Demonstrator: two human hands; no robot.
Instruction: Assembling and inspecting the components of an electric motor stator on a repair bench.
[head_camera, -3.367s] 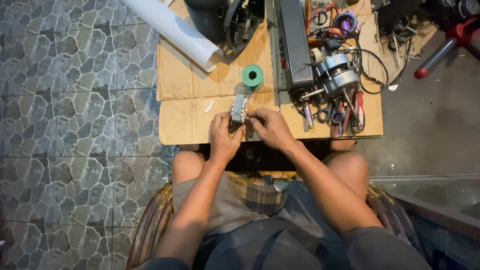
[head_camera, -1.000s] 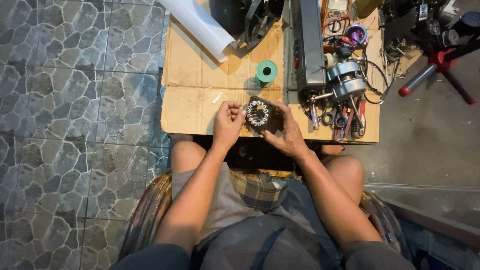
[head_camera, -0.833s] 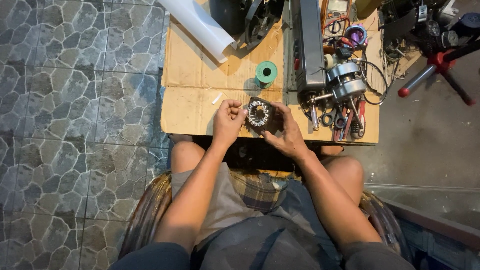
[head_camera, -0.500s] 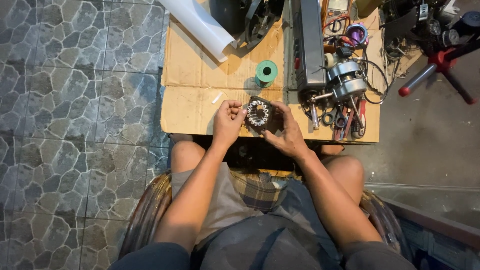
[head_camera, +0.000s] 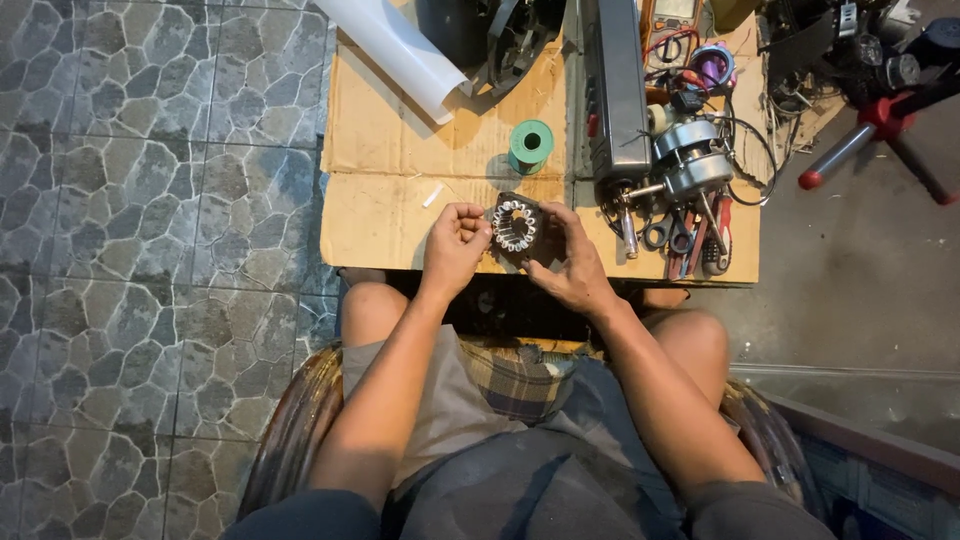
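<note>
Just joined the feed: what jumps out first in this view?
The eye lands on the round motor stator with its ring of pale slot liners, held over the near edge of the cardboard sheet between the left hand and the right hand. Just beyond it stands a green spool. To the right lie a silver motor and red-handled tools.

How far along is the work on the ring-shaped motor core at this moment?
Done: the ring-shaped motor core is off the cardboard sheet, with white slot liners showing round its bore. In hand: the right hand holds it while the left hand pinches at its rim. Left: no wire coils show in it; the green spool stands apart, untouched.
</note>
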